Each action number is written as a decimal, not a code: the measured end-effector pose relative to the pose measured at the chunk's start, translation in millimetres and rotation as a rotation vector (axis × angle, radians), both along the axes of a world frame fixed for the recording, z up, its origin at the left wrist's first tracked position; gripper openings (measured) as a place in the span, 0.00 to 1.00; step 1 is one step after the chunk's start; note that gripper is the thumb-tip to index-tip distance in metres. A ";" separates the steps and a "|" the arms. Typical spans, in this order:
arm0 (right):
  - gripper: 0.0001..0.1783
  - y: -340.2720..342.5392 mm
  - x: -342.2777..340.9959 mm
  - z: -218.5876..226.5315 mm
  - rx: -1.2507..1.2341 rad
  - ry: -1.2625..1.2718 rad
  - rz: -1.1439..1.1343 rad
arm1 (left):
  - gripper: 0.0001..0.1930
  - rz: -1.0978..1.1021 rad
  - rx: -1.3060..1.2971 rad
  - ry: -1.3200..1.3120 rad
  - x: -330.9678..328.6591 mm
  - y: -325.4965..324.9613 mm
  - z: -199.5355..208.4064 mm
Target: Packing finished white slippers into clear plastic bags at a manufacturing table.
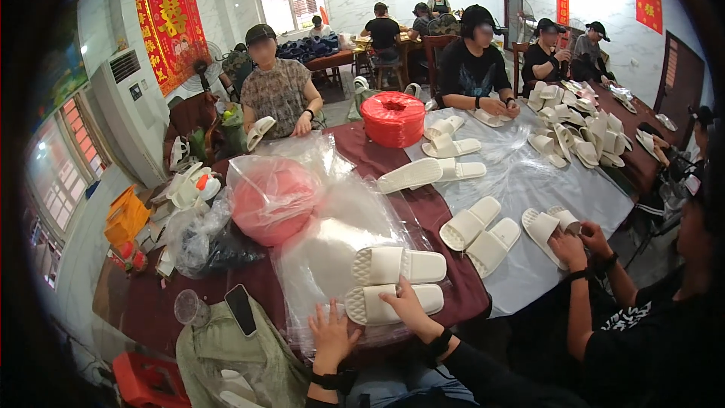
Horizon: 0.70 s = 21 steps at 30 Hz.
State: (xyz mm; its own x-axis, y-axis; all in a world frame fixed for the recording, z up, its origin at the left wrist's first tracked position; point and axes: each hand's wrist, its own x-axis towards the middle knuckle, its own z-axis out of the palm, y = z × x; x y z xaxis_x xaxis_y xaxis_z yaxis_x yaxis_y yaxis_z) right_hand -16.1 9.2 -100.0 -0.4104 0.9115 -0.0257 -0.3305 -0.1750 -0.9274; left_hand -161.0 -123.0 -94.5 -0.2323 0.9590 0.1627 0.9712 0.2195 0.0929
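Two cream slippers lie side by side in front of me, their quilted straps toward the left. My right hand (412,310) is on the near slipper (370,304), its thumb and fingers gripping around the strap's edge. Just beyond it lies the far slipper (424,266) of the pair. To their left my left hand (333,336) rests flat with fingers spread on a stack of clear plastic bags (311,257). Both slippers lie on this plastic.
A pink plastic-wrapped bundle (275,200) and a red twine roll (393,119) stand beyond. More slippers (492,245) lie to the right, near a co-worker's hands (578,245). A phone (241,310), a clear cup (192,307) and green cloth (219,347) lie at left.
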 end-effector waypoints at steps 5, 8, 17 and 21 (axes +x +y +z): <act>0.27 7.3 11.0 0.8 0.061 0.014 0.129 | 0.29 -0.065 -0.026 -0.101 -20.4 -3.3 3.3; 0.24 -13.7 28.0 41.8 -0.038 0.003 0.164 | 0.28 -0.106 -0.011 -0.074 -34.3 -9.8 -7.3; 0.26 -31.1 113.8 71.9 -0.378 0.070 0.464 | 0.20 -0.280 0.049 -0.280 -59.0 -6.2 11.3; 0.25 -29.9 134.1 60.8 -0.268 0.047 0.533 | 0.10 -0.262 0.185 -0.397 -51.5 -3.5 28.3</act>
State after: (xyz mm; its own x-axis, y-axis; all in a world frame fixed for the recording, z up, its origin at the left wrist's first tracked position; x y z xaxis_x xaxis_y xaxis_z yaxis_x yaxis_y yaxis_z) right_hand 118.0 -20.8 -39.2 -0.8157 0.5438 -0.1972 -0.1722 -0.5536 -0.8148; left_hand -212.5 -126.5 -66.1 -0.0661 0.9568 0.2830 0.8733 -0.0817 0.4803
